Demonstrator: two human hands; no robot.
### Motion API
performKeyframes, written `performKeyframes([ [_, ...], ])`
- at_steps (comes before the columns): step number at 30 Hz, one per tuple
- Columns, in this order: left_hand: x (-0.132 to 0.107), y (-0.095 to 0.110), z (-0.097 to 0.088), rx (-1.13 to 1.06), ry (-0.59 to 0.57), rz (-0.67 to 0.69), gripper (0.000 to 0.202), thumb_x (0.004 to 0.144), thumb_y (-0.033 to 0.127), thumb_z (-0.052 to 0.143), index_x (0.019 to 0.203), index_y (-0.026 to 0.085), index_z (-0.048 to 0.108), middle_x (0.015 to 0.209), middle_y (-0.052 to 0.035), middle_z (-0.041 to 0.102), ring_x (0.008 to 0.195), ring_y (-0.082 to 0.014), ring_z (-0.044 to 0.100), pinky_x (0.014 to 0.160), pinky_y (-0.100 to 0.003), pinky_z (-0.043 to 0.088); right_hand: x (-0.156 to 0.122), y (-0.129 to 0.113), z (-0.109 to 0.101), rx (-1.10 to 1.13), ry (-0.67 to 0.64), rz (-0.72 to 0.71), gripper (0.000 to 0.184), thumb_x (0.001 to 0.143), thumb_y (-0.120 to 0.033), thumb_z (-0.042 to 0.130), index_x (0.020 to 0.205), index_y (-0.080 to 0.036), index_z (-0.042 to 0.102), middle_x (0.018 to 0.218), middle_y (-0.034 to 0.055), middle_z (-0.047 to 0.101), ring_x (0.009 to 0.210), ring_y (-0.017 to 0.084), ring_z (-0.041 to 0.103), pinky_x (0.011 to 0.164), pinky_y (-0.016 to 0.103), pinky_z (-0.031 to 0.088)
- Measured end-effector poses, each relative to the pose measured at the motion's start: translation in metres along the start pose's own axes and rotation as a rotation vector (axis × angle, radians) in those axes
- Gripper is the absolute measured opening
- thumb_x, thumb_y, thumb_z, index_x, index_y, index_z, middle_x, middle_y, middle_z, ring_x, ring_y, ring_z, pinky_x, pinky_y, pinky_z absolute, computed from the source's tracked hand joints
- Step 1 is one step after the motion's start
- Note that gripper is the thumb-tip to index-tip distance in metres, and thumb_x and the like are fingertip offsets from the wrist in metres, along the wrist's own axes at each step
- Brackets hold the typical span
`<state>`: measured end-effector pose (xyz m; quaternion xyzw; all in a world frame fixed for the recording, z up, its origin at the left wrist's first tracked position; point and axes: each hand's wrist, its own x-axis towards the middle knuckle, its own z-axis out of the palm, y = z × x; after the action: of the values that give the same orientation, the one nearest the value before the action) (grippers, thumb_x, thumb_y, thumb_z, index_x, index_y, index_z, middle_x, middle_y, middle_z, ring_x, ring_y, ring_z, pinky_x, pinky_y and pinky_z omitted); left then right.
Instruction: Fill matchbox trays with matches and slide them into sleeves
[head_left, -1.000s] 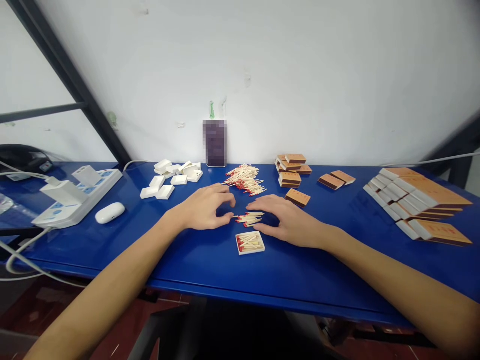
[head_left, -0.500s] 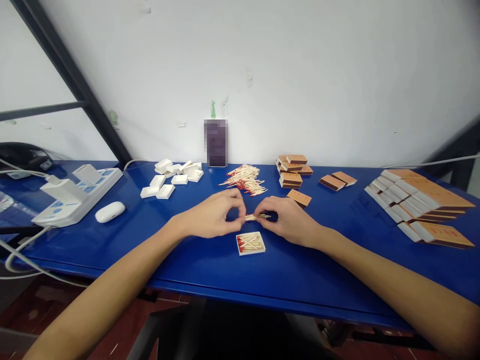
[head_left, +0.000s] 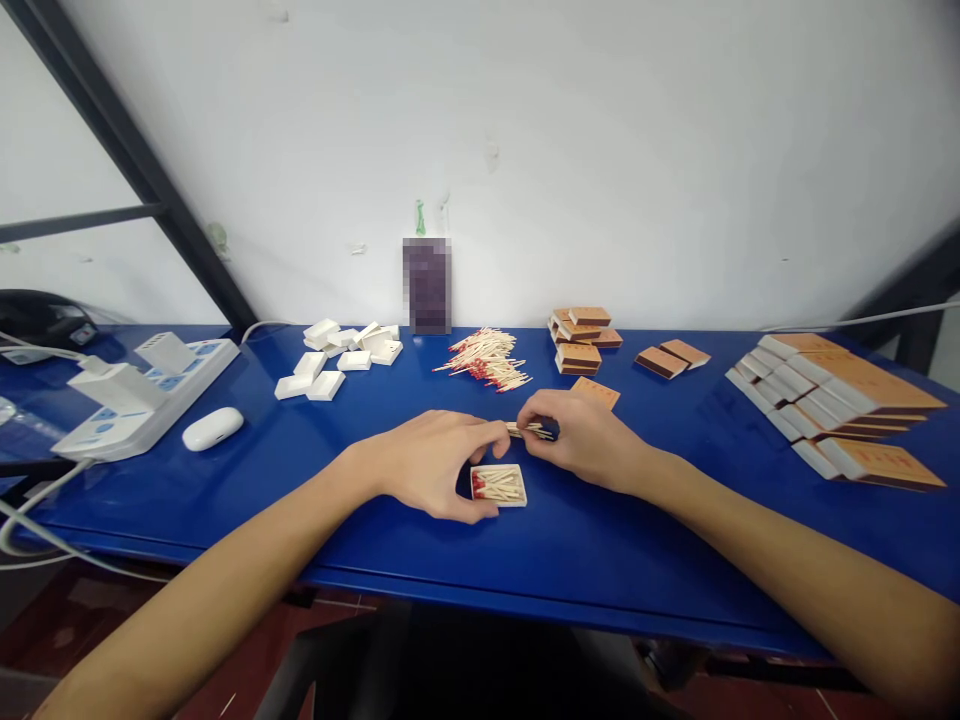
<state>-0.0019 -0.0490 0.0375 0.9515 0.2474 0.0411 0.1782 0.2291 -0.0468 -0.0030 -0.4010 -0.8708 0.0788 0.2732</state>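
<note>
A small white tray point(head_left: 499, 485) partly filled with red-tipped matches lies on the blue table point(head_left: 420, 545) in front of me. My left hand point(head_left: 435, 462) curls around the tray's left side, thumb under its near edge and fingers at its far edge. Just behind the tray, my right hand point(head_left: 581, 437) pinches a small bundle of matches point(head_left: 529, 430) by one end, holding it level above the table. A loose pile of matches point(head_left: 486, 357) lies further back in the middle.
Several empty white trays point(head_left: 341, 354) lie at the back left, brown matchbox sleeves point(head_left: 586, 339) at the back right, and rows of finished boxes point(head_left: 832, 400) at the far right. A power strip point(head_left: 135, 392) and a white earbud case point(head_left: 212, 428) sit on the left.
Both hands gathered loose matches off the table into a bundle. Now my right hand holds it alone, and my left hand has dropped to grip the tray.
</note>
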Motion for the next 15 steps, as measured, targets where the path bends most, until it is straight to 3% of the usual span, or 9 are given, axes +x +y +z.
performKeyframes([
  [3,-0.002,-0.012,-0.003,-0.091,0.056,0.000,0.041,0.074,0.048,0.071,0.096,0.020,0.050,0.081,0.0020,0.054,0.068,-0.0134,0.048,0.065,-0.026,0.036,-0.001,-0.005,-0.012,0.001,0.018,0.001,0.007,0.078,-0.012,0.062,0.076,-0.019,0.063,0.074,0.0003,0.068,0.066,0.014,0.061,0.063,0.025,0.045],
  [6,-0.002,-0.027,-0.003,-0.253,0.180,-0.017,0.033,0.087,0.050,0.057,0.088,0.018,0.048,0.077,0.0022,0.049,0.067,-0.0121,0.043,0.064,-0.026,0.035,-0.004,-0.018,-0.022,0.049,0.005,-0.015,0.010,0.077,-0.010,0.061,0.075,-0.020,0.062,0.073,-0.0007,0.069,0.066,0.013,0.061,0.063,0.024,0.044],
  [9,0.000,-0.038,-0.002,-0.376,0.327,-0.096,0.030,0.095,0.045,0.041,0.081,0.018,0.044,0.074,0.0026,0.043,0.068,-0.0119,0.038,0.064,-0.026,0.033,-0.008,-0.036,-0.023,0.137,-0.066,-0.022,0.011,0.077,-0.010,0.059,0.074,-0.020,0.061,0.073,-0.0012,0.068,0.065,0.012,0.061,0.063,0.024,0.045],
  [11,0.002,-0.042,0.001,-0.431,0.387,-0.129,0.028,0.094,0.042,0.042,0.079,0.018,0.042,0.073,0.0030,0.040,0.068,-0.0117,0.036,0.063,-0.026,0.031,-0.010,-0.046,-0.020,0.166,-0.117,-0.030,0.013,0.077,-0.008,0.058,0.073,-0.020,0.060,0.071,-0.0017,0.066,0.063,0.012,0.058,0.062,0.024,0.044],
  [13,0.004,-0.042,0.003,-0.472,0.421,-0.133,0.026,0.090,0.040,0.046,0.077,0.018,0.042,0.071,0.0036,0.039,0.066,-0.0111,0.035,0.061,-0.025,0.030,-0.012,-0.052,-0.016,0.155,-0.143,-0.037,0.015,0.077,-0.007,0.058,0.071,-0.020,0.059,0.069,-0.0021,0.063,0.062,0.011,0.056,0.061,0.023,0.042],
  [15,0.003,-0.039,0.003,-0.462,0.382,-0.115,0.024,0.089,0.038,0.049,0.079,0.017,0.048,0.068,0.0041,0.041,0.063,-0.0104,0.036,0.060,-0.025,0.031,-0.012,-0.054,-0.012,0.136,-0.146,-0.029,0.015,0.076,-0.006,0.059,0.070,-0.020,0.058,0.069,-0.0021,0.062,0.061,0.011,0.054,0.060,0.023,0.041],
])
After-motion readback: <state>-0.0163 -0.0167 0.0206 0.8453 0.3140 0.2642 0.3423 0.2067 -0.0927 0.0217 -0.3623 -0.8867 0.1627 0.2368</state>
